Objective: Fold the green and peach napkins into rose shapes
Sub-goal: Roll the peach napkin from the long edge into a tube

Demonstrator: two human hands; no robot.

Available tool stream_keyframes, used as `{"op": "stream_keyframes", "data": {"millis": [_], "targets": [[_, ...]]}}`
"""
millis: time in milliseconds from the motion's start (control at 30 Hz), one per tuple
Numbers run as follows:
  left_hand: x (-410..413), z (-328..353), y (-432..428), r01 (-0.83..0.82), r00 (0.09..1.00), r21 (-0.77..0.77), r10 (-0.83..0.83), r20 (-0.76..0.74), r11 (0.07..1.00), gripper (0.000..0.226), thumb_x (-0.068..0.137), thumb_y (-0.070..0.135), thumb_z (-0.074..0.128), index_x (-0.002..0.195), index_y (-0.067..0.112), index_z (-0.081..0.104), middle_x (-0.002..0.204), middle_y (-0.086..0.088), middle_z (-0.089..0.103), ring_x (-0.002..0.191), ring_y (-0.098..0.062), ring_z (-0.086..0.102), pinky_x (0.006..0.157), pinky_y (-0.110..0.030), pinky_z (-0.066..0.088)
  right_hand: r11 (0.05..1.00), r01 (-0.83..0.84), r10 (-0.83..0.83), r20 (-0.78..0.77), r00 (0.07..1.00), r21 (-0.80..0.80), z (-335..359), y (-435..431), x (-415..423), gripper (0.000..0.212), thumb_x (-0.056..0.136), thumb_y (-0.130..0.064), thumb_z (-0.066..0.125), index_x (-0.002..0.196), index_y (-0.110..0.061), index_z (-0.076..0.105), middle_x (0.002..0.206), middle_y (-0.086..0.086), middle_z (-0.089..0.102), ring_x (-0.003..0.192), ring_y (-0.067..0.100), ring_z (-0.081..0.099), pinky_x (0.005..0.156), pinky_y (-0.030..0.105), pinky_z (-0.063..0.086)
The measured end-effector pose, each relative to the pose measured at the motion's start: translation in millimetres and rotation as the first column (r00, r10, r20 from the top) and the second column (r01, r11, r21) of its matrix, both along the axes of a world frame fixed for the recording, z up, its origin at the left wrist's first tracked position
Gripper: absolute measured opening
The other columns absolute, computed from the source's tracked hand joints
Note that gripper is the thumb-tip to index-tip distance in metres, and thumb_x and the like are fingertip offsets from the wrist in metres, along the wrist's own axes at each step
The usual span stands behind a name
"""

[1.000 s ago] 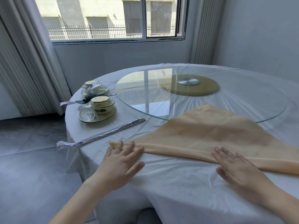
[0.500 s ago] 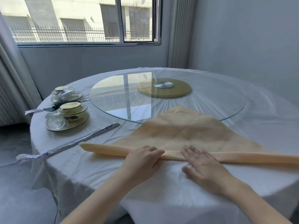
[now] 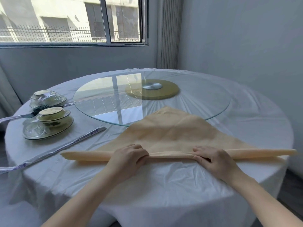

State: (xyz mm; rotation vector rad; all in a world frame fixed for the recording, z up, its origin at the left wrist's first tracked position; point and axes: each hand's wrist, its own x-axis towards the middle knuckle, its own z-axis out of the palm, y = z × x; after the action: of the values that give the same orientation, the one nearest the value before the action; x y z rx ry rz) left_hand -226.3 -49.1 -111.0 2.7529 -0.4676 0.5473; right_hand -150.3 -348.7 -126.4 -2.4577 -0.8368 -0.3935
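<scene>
So, head view is the only angle you've got, and it puts the peach napkin right in front of you on the bench. It's a triangle with its near long edge rolled into a band. Your left hand and right hand are both on that band near its middle, a little apart, fingers curled over and gripping it.

What I'd worry about:
- Both hands are near the centre, so the long ends of the band have nothing on them. Roll from here and I reckon the ends lag or go slack, and you get a fat middle with loose tails.
- The far tip of the napkin lies over the near rim of the glass turntable. If that glass turns or the cloth snags on the rim, the triangle could skew.
- The white cover on the bench looks wrinkled and slick, so the whole napkin might slide away rather than roll.
- The right end of the band reaches the bench edge and may droop off.

Hard to make out:
- Your thumbs and fingertips are tucked out of sight, so I can't tell how tight the grip or the roll is.
- No green napkin that I can be sure of. A dark coil sits between the stacked dishes on the far left and could be it, but it's too small to call.
- Beside the left end lies a long wrapped packet, and its print is unreadable.
</scene>
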Motion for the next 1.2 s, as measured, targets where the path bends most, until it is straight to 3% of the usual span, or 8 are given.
{"op": "stream_keyframes", "data": {"millis": [200,267,367,500,667,900,1033,1200], "targets": [[-20.0,3.5,17.5,-0.021,0.999,0.033,0.021,-0.025,0.999,0.025,0.086,0.042,0.041,0.082,0.030,0.063,0.075,0.014,0.060,0.070,-0.010,0.055,0.052,-0.022,0.044,0.992,-0.106,0.114,-0.106,0.988,0.074,3.1,14.1,-5.0,0.013,0.081,-0.014,0.071,0.091,-0.021,0.076,0.105,-0.022,0.060,0.108,-0.009,0.050,0.090,0.002,0.034],[-22.4,5.7,19.4,-0.036,0.997,-0.001,0.036,-0.071,0.999,0.030,0.084,0.044,0.038,0.083,0.030,0.064,0.078,0.013,0.062,0.072,-0.010,0.056,0.057,-0.025,0.044,0.990,-0.123,0.130,-0.099,0.987,0.076,4.9,16.2,-8.2,0.008,0.081,-0.018,0.071,0.081,-0.025,0.075,0.091,-0.029,0.062,0.097,-0.004,0.056,0.081,0.004,0.038],[-16.4,9.6,15.7,-0.110,0.989,-0.072,0.102,-0.110,0.991,0.027,0.085,0.038,0.042,0.084,0.026,0.066,0.082,0.011,0.063,0.073,-0.014,0.056,0.064,-0.029,0.043,0.993,-0.086,0.091,-0.062,0.994,0.075,8.3,17.3,-5.7,0.009,0.079,-0.032,0.063,0.073,-0.027,0.067,0.078,-0.021,0.059,0.077,-0.003,0.054,0.071,0.015,0.039],[-0.2,13.4,12.4,-0.220,0.968,-0.107,0.203,-0.146,0.970,0.014,0.089,0.020,0.057,0.090,0.026,0.069,0.081,0.015,0.059,0.075,-0.012,0.052,0.070,-0.027,0.041,0.995,0.079,-0.077,-0.041,0.996,0.060,14.8,22.1,-0.3,0.004,0.081,-0.030,0.070,0.077,-0.029,0.069,0.070,-0.019,0.064,0.074,0.010,0.062,0.074,0.038,0.046],[8.4,13.8,14.4,-0.252,0.956,-0.069,0.237,-0.172,0.965,0.017,0.090,0.023,0.058,0.103,0.028,0.067,0.098,0.015,0.054,0.094,-0.014,0.057,0.076,-0.025,0.039,0.979,0.206,-0.206,-0.086,0.975,-0.002,18.9,28.2,6.8,0.015,0.077,-0.036,0.071,0.071,-0.036,0.057,0.071,-0.016,0.060,0.075,0.007,0.058,0.081,0.034,0.038],[21.9,9.4,-48.3,0.138,0.988,-0.013,-0.139,-0.064,0.990,0.036,0.090,0.029,0.038,0.115,0.016,0.061,0.117,0.000,0.062,0.107,-0.021,0.056,0.088,-0.027,0.042,0.956,0.292,-0.292,0.003,0.956,-0.036,12.1,33.6,8.9,0.011,0.072,-0.035,0.075,0.070,-0.031,0.065,0.070,-0.013,0.053,0.080,0.014,0.056,0.071,0.029,0.022],[35.2,4.1,-84.4,0.214,0.965,0.098,-0.194,-0.178,0.972,0.072,0.083,0.047,0.017,0.140,0.010,0.038,0.147,-0.008,0.039,0.137,-0.020,0.033,0.109,-0.028,0.026,0.954,0.294,-0.294,0.016,0.956,-0.047,9.1,34.2,9.6,0.013,0.074,-0.036,0.072,0.068,-0.028,0.064,0.076,-0.008,0.059,0.084,0.018,0.058,0.072,0.029,0.026],[40.4,-7.2,-91.5,0.195,0.952,0.194,-0.138,-0.273,0.961,0.093,0.071,0.065,-0.009,0.150,0.020,0.013,0.158,0.003,0.008,0.145,-0.009,0.004,0.114,-0.021,0.003,0.956,0.291,-0.287,0.088,0.954,-0.038,1.3,27.9,5.4,0.030,0.082,-0.043,0.043,0.075,-0.024,0.065,0.090,-0.003,0.067,0.085,0.025,0.064,0.079,0.035,0.047]]}}
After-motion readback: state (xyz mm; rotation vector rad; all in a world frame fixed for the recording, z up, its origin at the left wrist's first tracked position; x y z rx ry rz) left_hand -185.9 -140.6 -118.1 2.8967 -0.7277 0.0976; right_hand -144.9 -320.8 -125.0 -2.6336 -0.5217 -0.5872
